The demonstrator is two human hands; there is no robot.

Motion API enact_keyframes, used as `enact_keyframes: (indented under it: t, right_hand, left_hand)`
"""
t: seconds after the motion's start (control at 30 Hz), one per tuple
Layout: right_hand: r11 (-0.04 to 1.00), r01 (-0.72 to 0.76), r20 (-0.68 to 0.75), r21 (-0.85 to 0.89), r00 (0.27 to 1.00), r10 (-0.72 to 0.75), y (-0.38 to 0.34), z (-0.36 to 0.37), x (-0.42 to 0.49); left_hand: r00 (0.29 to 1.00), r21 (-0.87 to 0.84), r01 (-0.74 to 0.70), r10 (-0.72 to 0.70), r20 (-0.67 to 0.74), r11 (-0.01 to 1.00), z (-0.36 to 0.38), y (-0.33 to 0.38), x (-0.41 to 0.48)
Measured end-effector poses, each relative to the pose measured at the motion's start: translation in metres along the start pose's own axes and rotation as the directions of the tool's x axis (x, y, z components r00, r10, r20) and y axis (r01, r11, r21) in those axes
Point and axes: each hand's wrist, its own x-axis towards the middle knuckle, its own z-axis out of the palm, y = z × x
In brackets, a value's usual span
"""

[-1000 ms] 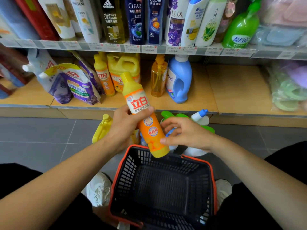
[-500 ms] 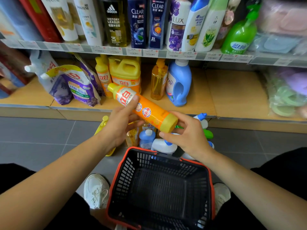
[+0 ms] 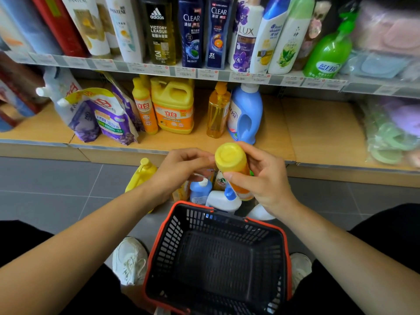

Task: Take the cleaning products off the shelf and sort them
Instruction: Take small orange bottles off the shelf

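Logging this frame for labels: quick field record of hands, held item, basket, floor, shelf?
held item: orange bottle, base toward camera, cap end down
right hand: grips the bottle
left hand: fingertips at its base; grip unclear
basket: on the floor, below the hands
floor: loose bottles behind basket
shelf: yellow jug, blue bottle
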Motion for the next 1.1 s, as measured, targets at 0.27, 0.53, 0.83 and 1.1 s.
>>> enact_keyframes:
  t: [0.27, 0.53, 0.83, 1.1]
  right_hand:
    - [0.994, 0.001, 0.055, -0.113, 0.998, 0.006, 0.002, 0.010, -0.003]
    - [0.962, -0.048, 0.055, -0.267, 0.996, 0.065, 0.001, 0.013, -0.004]
    - [0.969, -0.069, 0.040, -0.236, 0.996, 0.081, 0.004, 0.016, 0.002]
    - [0.980, -0.156, 0.012, -0.127, 0.987, 0.158, 0.013, 0.015, 0.012]
  left_hand:
    - [0.973, 0.016, -0.230, 0.230, -0.024, 0.973, 0.010, 0.012, -0.010]
    - [0.956, 0.128, -0.281, 0.289, -0.046, 0.951, 0.007, 0.011, -0.017]
    - [0.788, 0.423, -0.591, 0.603, 0.122, 0.687, 0.000, 0.017, -0.026]
    - [0.679, 0.566, -0.675, 0.698, 0.227, 0.473, -0.023, 0.009, -0.022]
